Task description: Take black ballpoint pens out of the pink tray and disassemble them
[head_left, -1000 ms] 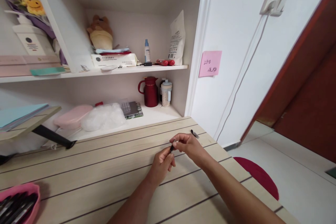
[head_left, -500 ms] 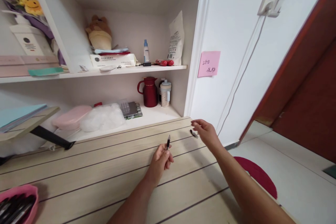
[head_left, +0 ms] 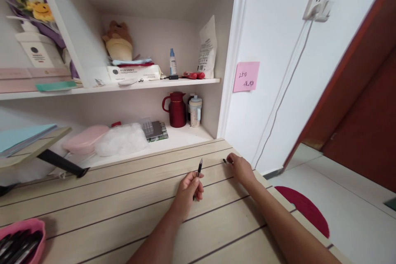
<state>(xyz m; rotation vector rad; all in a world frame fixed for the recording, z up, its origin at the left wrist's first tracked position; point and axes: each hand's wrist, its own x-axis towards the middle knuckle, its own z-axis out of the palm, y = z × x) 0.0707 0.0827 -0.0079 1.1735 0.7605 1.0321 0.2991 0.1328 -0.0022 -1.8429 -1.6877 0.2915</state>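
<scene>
Upright in my left hand (head_left: 189, 192) is a black pen (head_left: 200, 167), its bare tip pointing up and the fingers wrapped around its barrel. The lower end of the pen shows below the fingers. My right hand (head_left: 241, 168) rests at the tabletop near the right edge, its fingers closed on a small black pen cap (head_left: 225, 161). Only one end of the cap sticks out to the left; the rest is hidden by the fingers. Both hands are over the light wooden table (head_left: 123, 206) with dark lines.
A pink basket (head_left: 41, 231) of pens stands at the lower left. A small raised stand (head_left: 58, 136) carries blue papers. Behind the table, a shelf holds a red jug (head_left: 177, 109), a light cup (head_left: 195, 111) and a white fluffy bundle (head_left: 122, 140). A wall (head_left: 269, 29) rises at right.
My right hand has come down onto the pen cap and closed its fingers on it. My left hand stays nearly in place, with the pen tilted slightly more to the right.
</scene>
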